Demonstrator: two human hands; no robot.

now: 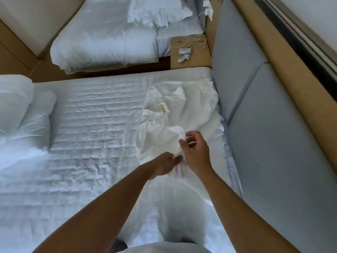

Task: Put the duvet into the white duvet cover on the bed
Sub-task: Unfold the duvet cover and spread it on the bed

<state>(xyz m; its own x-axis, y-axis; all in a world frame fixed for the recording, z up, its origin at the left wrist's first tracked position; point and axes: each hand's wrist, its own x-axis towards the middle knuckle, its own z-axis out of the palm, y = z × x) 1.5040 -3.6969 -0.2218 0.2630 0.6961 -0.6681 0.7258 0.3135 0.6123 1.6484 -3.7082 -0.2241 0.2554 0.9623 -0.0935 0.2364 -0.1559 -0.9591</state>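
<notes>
Head view puts the risk right at the pinch: the duvet cover (pixel 182 110) is thin, crumpled and layered, so the 2 hands could gather both layers together and miss the opening (or lose the corner as the cloth slides). Left hand (pixel 166 166) clenches a fold of the cover, fingers curled under it. Right hand (pixel 196 148) is half closed, thumb and forefinger nipping a raised ridge of the same cloth. The cover lies bunched on the quilted mattress (pixel 91 125) beside the grey headboard (pixel 255 125). What is probably the duvet (pixel 21 115), a puffy white bulk, sits well apart at the left.
</notes>
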